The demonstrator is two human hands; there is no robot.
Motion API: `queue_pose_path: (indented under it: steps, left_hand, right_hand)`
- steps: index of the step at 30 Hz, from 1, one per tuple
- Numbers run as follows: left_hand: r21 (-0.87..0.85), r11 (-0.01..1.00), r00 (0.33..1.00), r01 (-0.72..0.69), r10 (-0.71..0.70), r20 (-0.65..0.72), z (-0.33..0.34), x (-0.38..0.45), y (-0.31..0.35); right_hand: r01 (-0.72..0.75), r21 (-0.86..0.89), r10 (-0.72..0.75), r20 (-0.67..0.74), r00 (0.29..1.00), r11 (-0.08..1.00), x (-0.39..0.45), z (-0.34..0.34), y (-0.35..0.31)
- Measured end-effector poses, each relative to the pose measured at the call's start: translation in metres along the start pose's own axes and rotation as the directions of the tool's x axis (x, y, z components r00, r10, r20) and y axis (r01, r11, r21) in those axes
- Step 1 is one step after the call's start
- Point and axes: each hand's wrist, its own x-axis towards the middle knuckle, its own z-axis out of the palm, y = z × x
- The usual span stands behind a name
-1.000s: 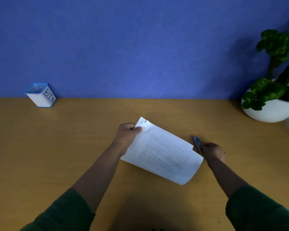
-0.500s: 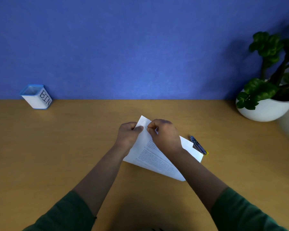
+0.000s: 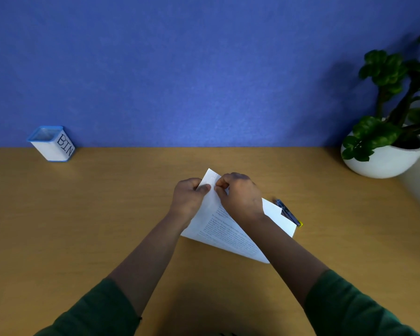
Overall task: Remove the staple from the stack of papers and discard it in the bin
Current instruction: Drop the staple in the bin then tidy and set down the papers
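Observation:
A stack of white printed papers (image 3: 228, 229) lies tilted on the wooden desk in front of me. My left hand (image 3: 188, 198) grips its top left corner. My right hand (image 3: 240, 196) has its fingers curled at that same corner, pinching at the spot by the corner; the staple itself is too small to see. The white bin (image 3: 52, 144) with a blue rim and the word BIN stands at the far left against the blue wall.
A blue staple remover (image 3: 287, 212) lies on the desk, partly under the papers' right edge. A white pot with a green plant (image 3: 386, 156) stands at the far right. The wooden desk (image 3: 95, 226) stretches between the papers and the bin.
My right hand left the staple remover on the desk and came over to the papers' top corner, where it now pinches. My left hand has kept its grip.

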Motion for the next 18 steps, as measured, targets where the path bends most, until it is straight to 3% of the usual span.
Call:
queue_pose_path:
  steps: [7, 13, 16, 18]
  left_hand:
    - [0.105, 0.991, 0.996, -0.084, 0.085, -0.008, 0.003, 0.002, 0.001]
    - [0.292, 0.943, 0.984, -0.159, 0.175, -0.029, 0.007, 0.003, 0.004]
    - [0.592, 0.758, 0.933, -0.274, 0.358, -0.027, 0.009, -0.004, 0.004]
    - [0.668, 0.669, 0.891, -0.326, 0.453, -0.018, 0.010, -0.007, 0.004]
  right_hand:
    - [0.044, -0.061, -0.046, -0.032, 0.998, 0.997, 0.001, -0.001, -0.002]
    - [0.062, -0.113, -0.051, 0.092, 0.994, 0.992, 0.004, -0.005, -0.003]
    - [0.061, -0.156, -0.029, 0.204, 0.978, 0.986, 0.010, -0.010, -0.007]
    - [0.044, -0.160, -0.004, 0.243, 0.970, 0.986, 0.015, -0.014, -0.009]
